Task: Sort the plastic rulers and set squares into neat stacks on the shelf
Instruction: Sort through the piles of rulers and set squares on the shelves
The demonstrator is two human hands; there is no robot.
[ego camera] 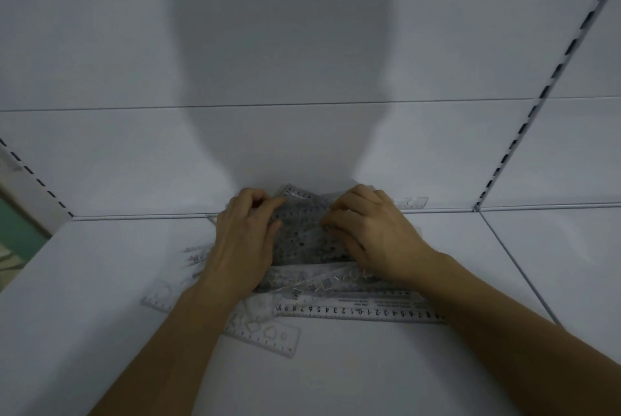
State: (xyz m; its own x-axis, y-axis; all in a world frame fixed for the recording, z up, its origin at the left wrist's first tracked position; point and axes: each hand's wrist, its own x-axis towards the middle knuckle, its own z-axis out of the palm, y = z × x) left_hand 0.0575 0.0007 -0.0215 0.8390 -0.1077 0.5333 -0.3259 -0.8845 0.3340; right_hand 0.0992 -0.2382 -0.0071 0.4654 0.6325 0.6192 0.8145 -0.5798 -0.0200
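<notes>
Clear plastic lies scattered over the near part of the white shelf, between two bare forearms that reach in from the bottom corners. Closest to the camera is a small stencil ruler with cut-out shapes, lying at a slant. Just beyond it, running left to right, is a long ruler whose black numbers read upside down from here. Off to the left, apart from the others, a short piece with a curved cut-out rests by itself beside the left forearm. More transparent rulers and set squares overlap behind the long ruler, and their edges are hard to tell apart.

Farther in, both hands meet over a thick stack of clear rulers, which looks dark and speckled where many printed layers lie over each other. The left hand grips the stack's left side, its fingers curled over the top and the thumb pressed against the near face. The right hand holds the right side in the same way, with its fingers bent onto the stack. The stack sits at the back of the shelf, close to the seam where the shelf meets the back panel.

To the right of the right hand, another clear piece lies against that seam. A broad grey shadow falls on the panel above the hands. Slotted uprights run diagonally at the right, and another shows at the far left.
</notes>
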